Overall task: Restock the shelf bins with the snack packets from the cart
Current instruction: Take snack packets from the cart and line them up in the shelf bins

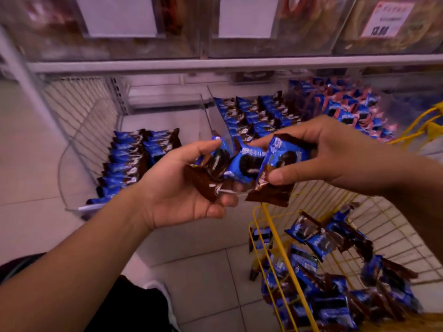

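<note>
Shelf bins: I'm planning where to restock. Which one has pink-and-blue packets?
The far-right bin; the left bin and middle bin hold blue-and-brown ones.

Two hands are showing, the left hand (177,188) and the right hand (335,152); three blue-and-brown snack packets (247,164) are sitting between them; three clear shelf bins (72,144) are showing on the lower shelf; one yellow wire cart (275,226) is standing below, its loose packets too jumbled for counting.
</note>
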The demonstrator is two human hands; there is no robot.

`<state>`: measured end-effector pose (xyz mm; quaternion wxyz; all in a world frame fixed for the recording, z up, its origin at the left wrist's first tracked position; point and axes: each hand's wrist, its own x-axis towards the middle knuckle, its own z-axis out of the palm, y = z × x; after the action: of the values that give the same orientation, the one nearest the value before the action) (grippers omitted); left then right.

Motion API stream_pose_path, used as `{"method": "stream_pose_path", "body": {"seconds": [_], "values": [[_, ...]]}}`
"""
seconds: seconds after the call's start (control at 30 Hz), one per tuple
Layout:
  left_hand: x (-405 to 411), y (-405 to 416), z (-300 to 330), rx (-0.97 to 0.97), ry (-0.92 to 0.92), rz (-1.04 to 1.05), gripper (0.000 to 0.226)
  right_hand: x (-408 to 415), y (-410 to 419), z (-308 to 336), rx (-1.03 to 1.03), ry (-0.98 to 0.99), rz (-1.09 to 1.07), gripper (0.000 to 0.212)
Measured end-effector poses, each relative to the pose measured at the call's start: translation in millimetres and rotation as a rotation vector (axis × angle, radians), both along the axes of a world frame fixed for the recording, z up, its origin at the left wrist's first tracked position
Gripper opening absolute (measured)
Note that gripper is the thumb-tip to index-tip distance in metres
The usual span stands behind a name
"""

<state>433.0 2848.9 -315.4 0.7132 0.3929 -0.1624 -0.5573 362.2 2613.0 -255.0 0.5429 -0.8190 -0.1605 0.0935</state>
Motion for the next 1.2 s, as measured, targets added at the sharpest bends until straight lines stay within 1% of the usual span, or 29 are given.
{"method": "stream_pose_path", "body": {"seconds": [0.1, 0.2, 0.27, 0.33, 0.4, 0.5, 0.57, 0.67, 0.7, 0.73, 0.8, 0.83, 0.87, 0.93, 0.97, 1.03, 1.1, 1.17, 1.2], "values": [[2.3, 13.2, -6.7, 0.042, -0.022, -0.161, 0.053, 11.3, 7.7, 11.6, -0.185, -0.006, 0.134, 0.050], [4.7, 18.8, -12.3, 0.102, -0.031, -0.249, 0.062, 20.9, 20.6, 17.1, -0.297, 0.012, 0.229, 0.047], [4.8, 21.2, -15.2, 0.116, -0.052, -0.268, 0.065, 25.7, 32.5, 15.1, -0.382, -0.018, 0.268, 0.045], [5.2, 25.2, -17.9, 0.108, -0.060, -0.219, 0.057, 30.6, 41.6, 8.3, -0.402, -0.078, 0.246, 0.043], [7.4, 29.5, -20.2, 0.071, -0.025, -0.128, 0.043, 35.6, 44.0, -0.3, -0.316, -0.117, 0.139, 0.042], [10.9, 31.3, -20.0, 0.020, 0.042, 0.021, 0.038, 42.2, 40.0, -15.0, -0.047, -0.066, -0.047, 0.043], [11.5, 28.6, -20.0, 0.036, 0.009, 0.140, 0.041, 44.9, 40.6, -24.7, 0.156, 0.061, -0.122, 0.045], [14.7, 23.7, -21.4, -0.026, -0.032, 0.359, 0.059, 47.4, 45.7, -31.8, 0.475, 0.262, -0.212, 0.041], [15.9, 21.8, -20.7, -0.038, -0.070, 0.460, 0.063, 47.9, 47.4, -32.2, 0.579, 0.316, -0.224, 0.036], [17.6, 20.3, -20.1, -0.020, -0.153, 0.578, 0.061, 48.5, 49.6, -33.0, 0.678, 0.361, -0.229, 0.030], [20.6, 19.1, -20.7, 0.120, -0.429, 0.799, 0.056, 50.1, 56.2, -35.9, 0.793, 0.412, -0.239, 0.024], [20.9, 18.9, -19.4, 0.170, -0.546, 0.846, 0.052, 51.3, 59.8, -37.7, 0.805, 0.421, -0.248, 0.027], [20.5, 18.6, -18.1, 0.174, -0.611, 0.862, 0.048, 52.6, 63.1, -39.5, 0.802, 0.426, -0.260, 0.031], [21.6, 20.4, -16.0, 0.118, -0.629, 0.865, 0.045, 55.5, 66.1, -40.8, 0.769, 0.434, -0.283, 0.039], [23.3, 22.8, -15.1, 0.111, -0.625, 0.858, 0.044, 56.7, 65.2, -40.4, 0.727, 0.424, -0.290, 0.042], [27.2, 29.5, -13.1, 0.114, -0.604, 0.813, 0.038, 57.9, 60.9, -39.1, 0.578, 0.356, -0.298, 0.046], [30.4, 37.0, -12.5, 0.111, -0.578, 0.761, 0.040, 57.7, 57.3, -38.5, 0.460, 0.287, -0.297, 0.045], [32.9, 41.6, -9.6, 0.088, -0.499, 0.691, 0.030, 57.1, 54.5, -39.1, 0.460, 0.271, -0.285, 0.043], [33.9, 41.6, -8.3, 0.055, -0.429, 0.675, 0.031, 57.2, 53.5, -39.3, 0.473, 0.269, -0.286, 0.043]]}}
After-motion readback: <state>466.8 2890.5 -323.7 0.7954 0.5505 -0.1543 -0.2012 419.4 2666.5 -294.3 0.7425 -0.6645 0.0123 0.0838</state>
